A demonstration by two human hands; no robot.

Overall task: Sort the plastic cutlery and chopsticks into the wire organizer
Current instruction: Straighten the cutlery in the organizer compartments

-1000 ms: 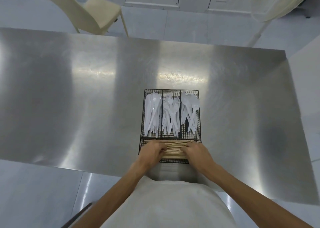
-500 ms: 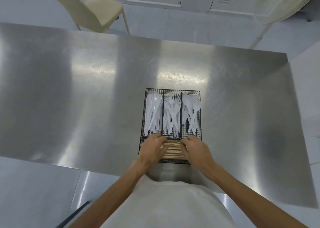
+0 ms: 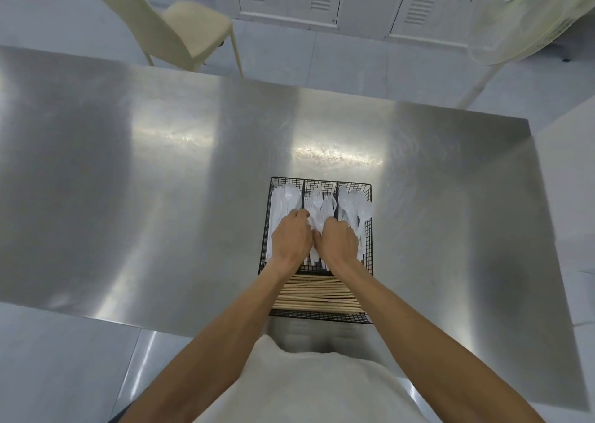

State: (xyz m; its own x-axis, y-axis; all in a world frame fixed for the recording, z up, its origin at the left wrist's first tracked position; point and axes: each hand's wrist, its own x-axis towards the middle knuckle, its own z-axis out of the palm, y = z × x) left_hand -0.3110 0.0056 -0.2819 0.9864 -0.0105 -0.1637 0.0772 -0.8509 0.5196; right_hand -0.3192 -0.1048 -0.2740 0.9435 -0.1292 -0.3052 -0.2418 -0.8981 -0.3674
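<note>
Cream chair (image 3: 180, 33) stood behind the steel table (image 3: 128, 197). The wire organizer (image 3: 266, 223) sat near the table's front edge, with chopsticks (image 3: 317, 297) in its front bin, partly under both forearms. Left hand (image 3: 291, 239) and right hand (image 3: 338, 240) lay side by side, covering the forks (image 3: 320, 202), fingers curled down; grip unclear. Spoons (image 3: 355, 207) lay right; fan (image 3: 521, 20) beyond.

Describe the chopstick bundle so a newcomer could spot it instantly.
On the steel table sits a black wire organizer. Its nearest compartment, running crosswise, holds the chopsticks. They alone are tan wood; the three far compartments hold white plastic cutlery.
</note>
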